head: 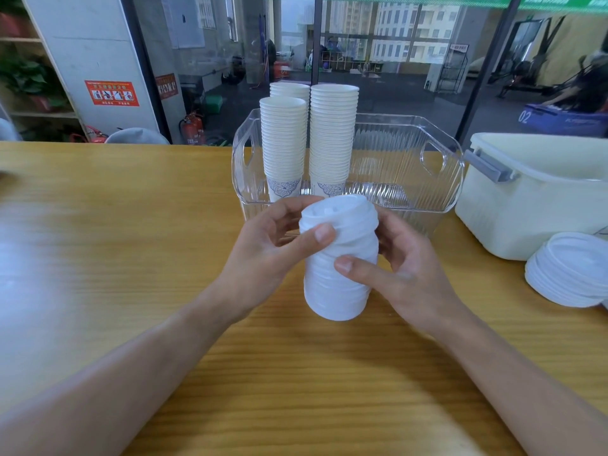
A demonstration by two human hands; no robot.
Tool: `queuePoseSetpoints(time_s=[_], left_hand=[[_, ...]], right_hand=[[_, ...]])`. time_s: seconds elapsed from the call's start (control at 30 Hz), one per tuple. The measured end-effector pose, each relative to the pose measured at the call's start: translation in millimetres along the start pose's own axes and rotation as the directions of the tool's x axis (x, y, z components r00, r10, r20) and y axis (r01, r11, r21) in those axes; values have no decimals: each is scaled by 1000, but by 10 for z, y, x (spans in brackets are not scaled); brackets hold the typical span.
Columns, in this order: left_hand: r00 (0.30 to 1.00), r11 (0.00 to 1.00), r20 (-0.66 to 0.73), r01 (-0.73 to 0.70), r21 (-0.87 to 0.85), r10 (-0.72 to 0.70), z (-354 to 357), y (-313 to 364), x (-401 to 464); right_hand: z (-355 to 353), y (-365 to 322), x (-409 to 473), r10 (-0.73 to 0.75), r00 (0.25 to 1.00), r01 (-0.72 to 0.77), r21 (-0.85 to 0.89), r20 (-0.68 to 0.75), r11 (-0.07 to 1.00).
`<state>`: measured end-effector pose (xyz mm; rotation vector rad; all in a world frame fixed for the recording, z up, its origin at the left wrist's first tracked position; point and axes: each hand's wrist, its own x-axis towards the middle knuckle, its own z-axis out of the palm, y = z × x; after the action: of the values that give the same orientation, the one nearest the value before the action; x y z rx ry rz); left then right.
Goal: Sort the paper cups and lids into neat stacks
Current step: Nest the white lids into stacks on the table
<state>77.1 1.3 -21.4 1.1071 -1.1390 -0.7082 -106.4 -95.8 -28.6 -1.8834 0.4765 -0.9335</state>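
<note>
A tall stack of white plastic lids (pixel 339 258) is held above the wooden table (pixel 131 258) in front of me. My left hand (pixel 273 241) grips its upper part from the left, thumb on the front. My right hand (pixel 394 268) wraps it from the right, thumb across the middle. Three tall stacks of white paper cups (pixel 284 143) stand in the left half of a clear plastic bin (pixel 411 166) just behind the lids. A second, lower pile of lids (pixel 569 271) lies on the table at the right edge.
A cream plastic box with a grey handle (pixel 533 195) stands to the right of the clear bin. A glass wall runs behind the table's far edge.
</note>
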Motion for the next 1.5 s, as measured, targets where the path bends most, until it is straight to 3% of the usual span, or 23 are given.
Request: queuePoseSetpoints(time_s=[0.13, 0.27, 0.57, 0.73, 1.23, 1.5], left_hand=[[996, 993, -85, 11, -116, -21, -30, 13, 37], [991, 993, -131, -16, -116, 0, -35, 41, 40], [994, 981, 45, -101, 165, 95, -3, 5, -34], [989, 969, 92, -133, 210, 115, -24, 24, -39], [984, 933, 168, -118, 341, 63, -32, -17, -113], [977, 922, 214, -96, 375, 15, 16, -100, -168]], right_hand=[[-5, 21, 2, 8, 1000, -8, -11, 12, 1000], [-4, 30, 3, 24, 1000, -25, 11, 16, 1000], [-45, 34, 9, -9, 998, 5, 57, 63, 998], [-36, -30, 7, -16, 1000, 15, 185, 4, 983], [-155, -20, -56, 21, 998, -30, 142, 60, 989], [-81, 3, -83, -45, 999, 46, 157, -13, 986]])
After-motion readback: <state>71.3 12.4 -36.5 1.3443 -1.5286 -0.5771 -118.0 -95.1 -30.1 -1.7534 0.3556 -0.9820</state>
